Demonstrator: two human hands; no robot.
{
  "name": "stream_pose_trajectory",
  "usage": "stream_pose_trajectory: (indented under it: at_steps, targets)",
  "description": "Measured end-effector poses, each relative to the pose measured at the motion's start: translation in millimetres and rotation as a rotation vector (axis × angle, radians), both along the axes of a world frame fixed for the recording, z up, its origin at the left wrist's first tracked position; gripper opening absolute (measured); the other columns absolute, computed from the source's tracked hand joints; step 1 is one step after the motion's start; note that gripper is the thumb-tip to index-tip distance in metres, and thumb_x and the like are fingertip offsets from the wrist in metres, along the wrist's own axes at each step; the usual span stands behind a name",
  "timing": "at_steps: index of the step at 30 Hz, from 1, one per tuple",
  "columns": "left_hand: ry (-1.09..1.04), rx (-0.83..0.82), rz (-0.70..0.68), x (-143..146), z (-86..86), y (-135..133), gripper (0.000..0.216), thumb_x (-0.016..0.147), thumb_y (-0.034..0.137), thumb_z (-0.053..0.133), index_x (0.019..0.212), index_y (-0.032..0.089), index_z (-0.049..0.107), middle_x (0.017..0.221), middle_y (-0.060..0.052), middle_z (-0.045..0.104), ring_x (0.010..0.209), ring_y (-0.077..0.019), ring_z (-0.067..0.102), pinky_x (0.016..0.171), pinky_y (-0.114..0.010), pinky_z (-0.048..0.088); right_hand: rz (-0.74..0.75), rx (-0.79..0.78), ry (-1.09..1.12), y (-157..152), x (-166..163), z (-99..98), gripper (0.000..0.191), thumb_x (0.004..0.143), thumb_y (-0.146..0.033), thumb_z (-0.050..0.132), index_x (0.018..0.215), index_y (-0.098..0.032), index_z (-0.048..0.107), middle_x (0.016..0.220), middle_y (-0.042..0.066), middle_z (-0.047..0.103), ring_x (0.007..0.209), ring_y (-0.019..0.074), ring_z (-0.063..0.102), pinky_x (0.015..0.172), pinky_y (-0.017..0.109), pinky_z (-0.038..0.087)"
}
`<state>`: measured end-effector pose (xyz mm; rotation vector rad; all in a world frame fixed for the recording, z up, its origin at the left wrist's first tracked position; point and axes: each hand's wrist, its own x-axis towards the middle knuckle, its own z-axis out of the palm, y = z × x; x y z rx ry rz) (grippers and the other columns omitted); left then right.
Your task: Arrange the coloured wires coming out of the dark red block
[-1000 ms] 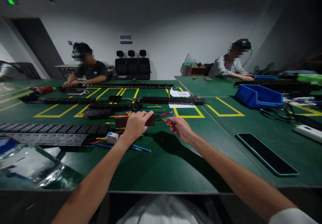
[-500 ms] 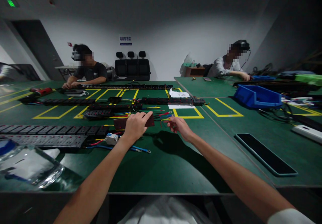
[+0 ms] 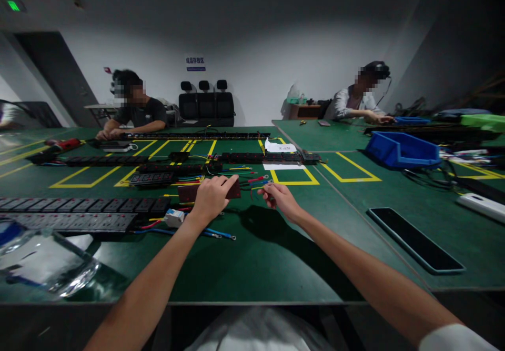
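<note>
The left hand (image 3: 211, 197) has a tight grip on a dark red block (image 3: 188, 192) mid-desk (image 3: 256, 256). The right hand (image 3: 281, 198) pinches a thin wire (image 3: 255, 185). A hard tug could snap the wire loose.

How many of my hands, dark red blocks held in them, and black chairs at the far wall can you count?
Hands: 2, the left hand and the right hand
Dark red block: 1, in the left hand
Black chairs: 3
Total: 6
</note>
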<state>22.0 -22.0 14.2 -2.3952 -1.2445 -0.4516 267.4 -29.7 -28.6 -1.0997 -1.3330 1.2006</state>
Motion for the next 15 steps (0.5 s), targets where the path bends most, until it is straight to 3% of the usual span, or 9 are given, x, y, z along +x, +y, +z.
stream_pose_trajectory:
  at_steps: [8, 15]
  targets:
    - [0.021, 0.002, -0.006, 0.6, -0.6, -0.3, 0.066, 0.084, 0.017, 0.072, 0.145, 0.022, 0.05, 0.115, -0.008, 0.068, 0.102, -0.0278, 0.062, 0.082, -0.04, 0.046, -0.016, 0.035, -0.119, 4.0, 1.3, -5.9, 0.029, 0.08, -0.048, 0.056, 0.071, -0.02, 0.058, 0.053, -0.005, 0.048, 0.044, 0.0107, 0.047, 0.042, 0.023, 0.03]
    - [0.02, 0.005, -0.009, 1.0, -0.1, -1.5, 0.065, 0.084, 0.017, 0.072, 0.144, 0.022, 0.051, 0.114, -0.008, 0.068, 0.101, -0.0276, 0.062, 0.082, -0.04, 0.046, 0.017, 0.089, -0.188, 6.7, 3.4, -9.4, 0.026, 0.08, -0.045, 0.053, 0.069, -0.021, 0.056, 0.048, -0.004, 0.048, 0.043, 0.0103, 0.044, 0.044, 0.023, 0.03]
